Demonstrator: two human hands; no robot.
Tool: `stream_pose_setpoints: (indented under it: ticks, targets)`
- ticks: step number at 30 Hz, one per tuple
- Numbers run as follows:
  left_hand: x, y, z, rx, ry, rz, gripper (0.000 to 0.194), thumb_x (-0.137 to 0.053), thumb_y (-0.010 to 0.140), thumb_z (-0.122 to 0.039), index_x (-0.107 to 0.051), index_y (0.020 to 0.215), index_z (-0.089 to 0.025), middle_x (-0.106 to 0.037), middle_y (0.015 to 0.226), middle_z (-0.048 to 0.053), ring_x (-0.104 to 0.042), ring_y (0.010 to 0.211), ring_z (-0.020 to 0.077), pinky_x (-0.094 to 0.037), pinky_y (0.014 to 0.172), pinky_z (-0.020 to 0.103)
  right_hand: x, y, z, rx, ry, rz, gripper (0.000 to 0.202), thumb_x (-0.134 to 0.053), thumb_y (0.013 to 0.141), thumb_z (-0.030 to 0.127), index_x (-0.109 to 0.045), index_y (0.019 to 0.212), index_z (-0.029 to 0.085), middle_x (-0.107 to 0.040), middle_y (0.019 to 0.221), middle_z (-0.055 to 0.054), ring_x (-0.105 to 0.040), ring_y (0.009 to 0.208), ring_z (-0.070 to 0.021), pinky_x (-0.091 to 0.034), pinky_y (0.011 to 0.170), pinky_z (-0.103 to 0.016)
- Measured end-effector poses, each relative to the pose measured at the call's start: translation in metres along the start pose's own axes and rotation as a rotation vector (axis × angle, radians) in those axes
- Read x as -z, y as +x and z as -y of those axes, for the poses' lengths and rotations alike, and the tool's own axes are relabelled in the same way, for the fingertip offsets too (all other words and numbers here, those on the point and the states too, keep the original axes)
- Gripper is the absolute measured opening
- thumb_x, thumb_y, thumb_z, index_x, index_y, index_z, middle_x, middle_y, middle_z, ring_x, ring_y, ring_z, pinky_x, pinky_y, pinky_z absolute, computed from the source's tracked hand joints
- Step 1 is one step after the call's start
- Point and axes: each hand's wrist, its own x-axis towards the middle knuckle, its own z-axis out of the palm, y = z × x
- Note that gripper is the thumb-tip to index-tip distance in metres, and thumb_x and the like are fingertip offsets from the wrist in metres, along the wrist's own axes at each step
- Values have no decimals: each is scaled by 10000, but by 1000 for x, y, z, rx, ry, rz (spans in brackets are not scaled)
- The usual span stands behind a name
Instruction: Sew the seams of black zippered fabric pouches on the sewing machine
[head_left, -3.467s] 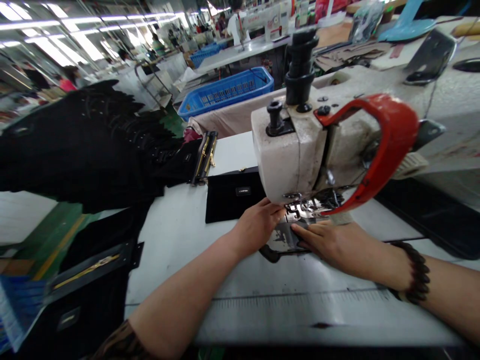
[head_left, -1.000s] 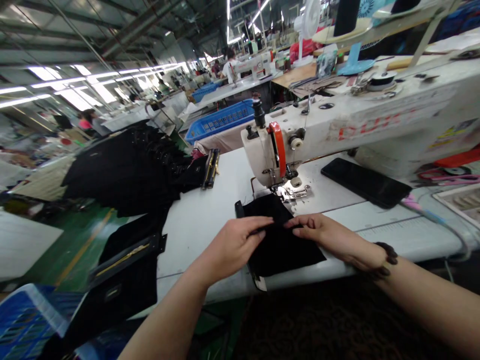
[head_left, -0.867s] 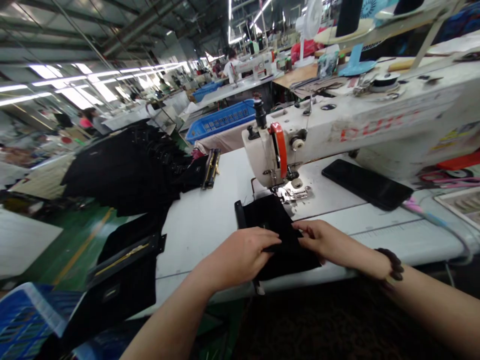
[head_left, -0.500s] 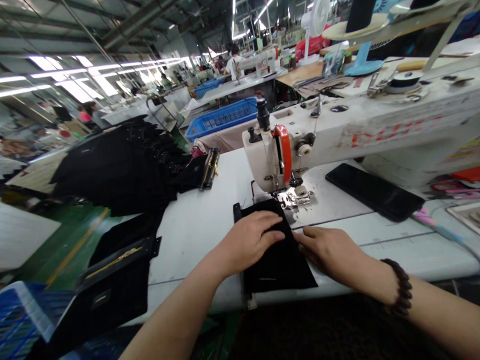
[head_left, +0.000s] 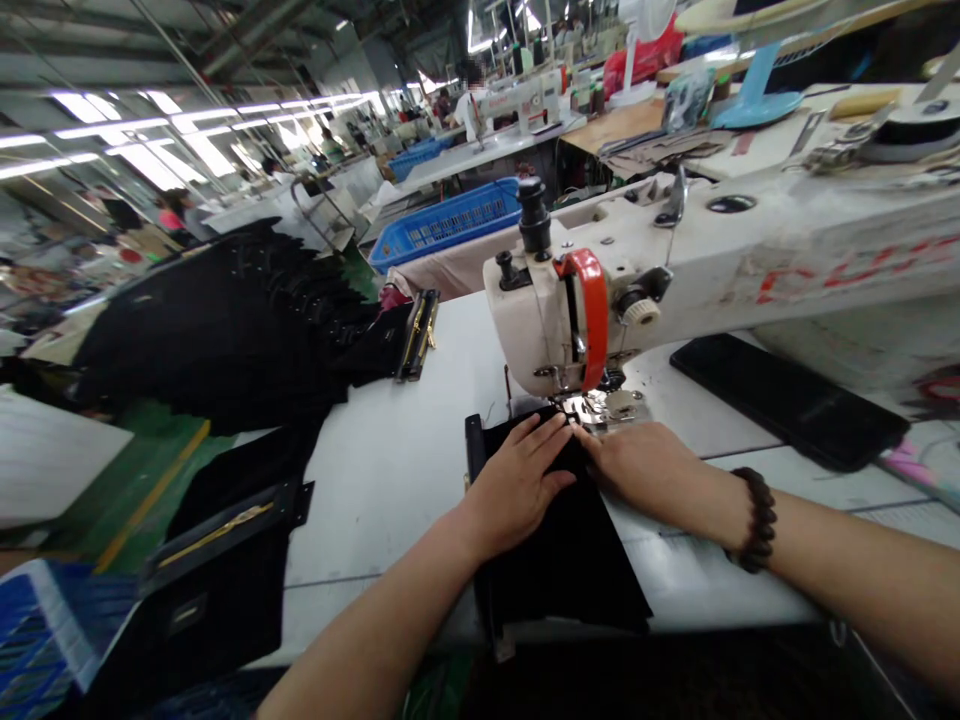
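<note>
A black fabric piece (head_left: 559,570) lies on the white sewing table, its far end at the presser foot (head_left: 592,408) of the sewing machine (head_left: 536,315). My left hand (head_left: 517,485) rests flat on top of this fabric, fingers stretched towards the needle area and thumb apart. Close beside the presser foot, my right hand (head_left: 652,465) has its fingertips together at the fabric's right edge; its lower fingers are partly hidden. A dark strip (head_left: 474,445) with metal fittings runs along the fabric's left side.
A black phone (head_left: 787,400) lies under the machine arm. Left are stacked black pieces (head_left: 202,330), a zippered black piece (head_left: 217,590) overhanging the table edge, and zipper strips (head_left: 418,335). Blue baskets stand behind (head_left: 450,225) and at lower left (head_left: 60,630).
My right hand has moved forward and left, up to the presser foot. My left hand has shifted slightly on the fabric. The camera view has come closer to the machine.
</note>
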Motion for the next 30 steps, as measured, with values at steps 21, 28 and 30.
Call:
stream_pose_setpoints:
  ticks: [21, 28, 30]
  targets:
    - [-15, 0, -11, 89, 144, 34, 408, -453, 892, -346, -475, 1176, -55, -498, 1262, 158, -421, 1213, 243, -334, 1047, 412, -7, -2, -11, 96, -45, -16, 296, -481, 832, 185, -542, 1121, 163, -655, 684, -42, -598, 569, -190, -199, 432, -269]
    - [-10, 2, -7, 44, 143, 28, 409, -482, 879, -323, -489, 1161, -26, -521, 1239, 148, -442, 1191, 245, -314, 1057, 373, -6, 0, -9, 58, -50, 35, 337, -467, 847, 210, -506, 1179, 175, -666, 720, -45, -612, 599, -214, -201, 434, -268]
    - [-7, 4, -4, 21, 143, 37, 388, -485, 879, -300, -490, 1154, -26, -532, 1225, 149, -449, 1186, 233, -320, 1052, 368, -8, -1, -8, 55, -37, 12, 334, -460, 849, 208, -504, 1178, 169, -669, 734, -51, -610, 597, -204, -232, 441, -258]
